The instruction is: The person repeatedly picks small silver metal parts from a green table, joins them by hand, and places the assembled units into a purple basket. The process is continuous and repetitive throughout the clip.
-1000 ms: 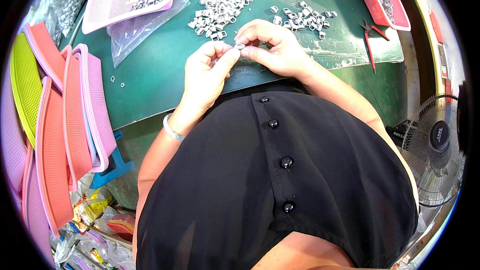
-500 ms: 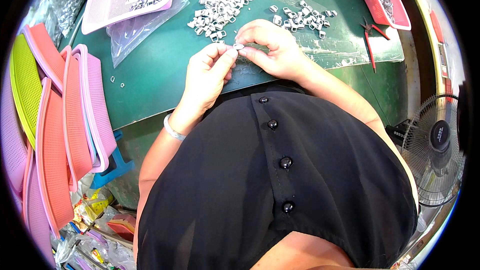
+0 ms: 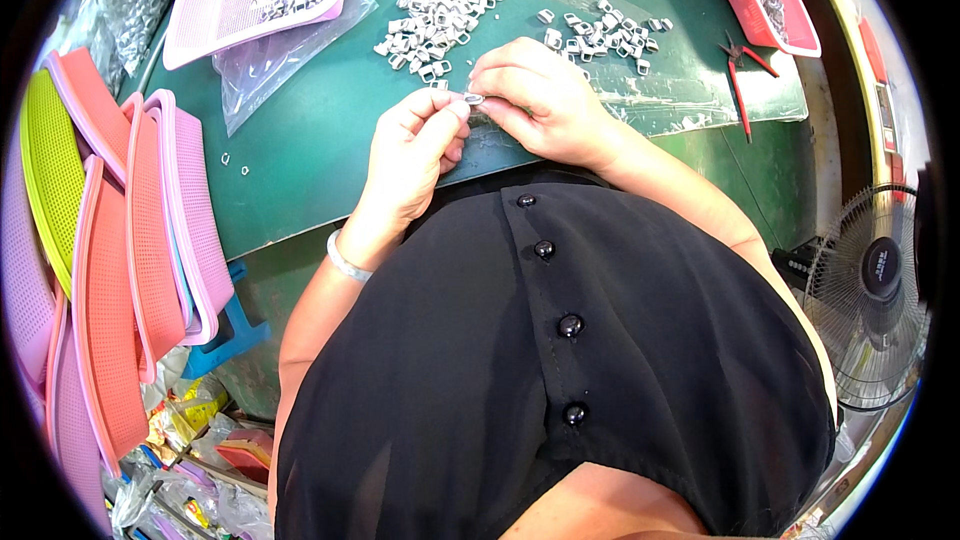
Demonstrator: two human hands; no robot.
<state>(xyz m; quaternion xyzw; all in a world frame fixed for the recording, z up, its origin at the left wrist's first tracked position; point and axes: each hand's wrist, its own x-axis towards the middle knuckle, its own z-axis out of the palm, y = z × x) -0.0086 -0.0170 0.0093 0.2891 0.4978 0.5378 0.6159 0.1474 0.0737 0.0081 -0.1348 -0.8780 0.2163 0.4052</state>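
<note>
Between my two hands, over the near edge of the green table [image 3: 290, 170], is a small silver metal buckle [image 3: 474, 98]. My left hand [image 3: 415, 145] pinches it between thumb and forefinger. From the other side, my right hand [image 3: 545, 100] grips it with thumb and curled fingers. Just beyond the hands lies a large pile of small silver buckles [image 3: 440, 20]. A looser, smaller group of buckles [image 3: 610, 35] is spread to its right, beyond my right hand. What the fingertips press on in detail is too small to tell.
Red-handled pliers [image 3: 738, 80] lie at the right table edge, near a pink basket [image 3: 808, 40] of metal parts. A lilac basket [image 3: 190, 30] with buckles rests on a clear plastic bag [image 3: 245, 90]. Stacked plastic baskets [image 3: 105, 320] stand left; a fan [image 3: 870, 290] stands right.
The buckle has turned slightly between my fingertips and shows more of its opening. My hands have barely shifted; both keep their grip.
</note>
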